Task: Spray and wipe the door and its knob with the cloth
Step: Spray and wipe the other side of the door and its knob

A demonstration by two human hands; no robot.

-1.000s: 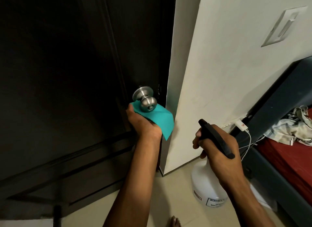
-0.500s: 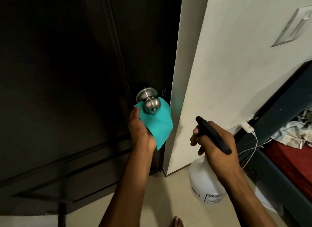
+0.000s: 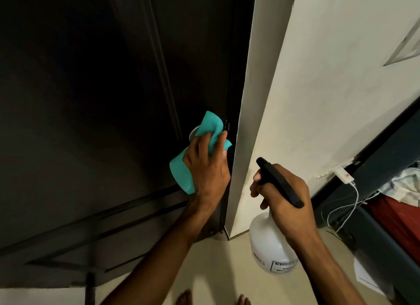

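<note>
Two bare hands were busy at a dark door (image 3: 91, 123). One, the left hand (image 3: 205, 166), was wrapped over a teal cloth (image 3: 181, 173), with its fingers curled round the cloth and pushing it onto the knob (image 3: 193, 133). That cloth covered almost all of the knob, so only a small silver bit peeked out at the upper left of the fingers. Part of the cloth stuck up above the hand and part hung down below it, flat against the door. All of this was at the right side of the door, just beside the pale wall edge (image 3: 247, 123). On the other side, the right hand (image 3: 284, 200) gripped the black top of a white spray bottle (image 3: 270, 248), with the fingers curled round the neck. This bottle hung in the air over the light floor (image 3: 216, 270), apart from the door, and its black tip pointed up and to the left. Near the wall on the right sat a white charger (image 3: 344, 176) with a thin white wire (image 3: 341, 210) trailing down. Toes of two feet showed at the bottom edge.
</note>
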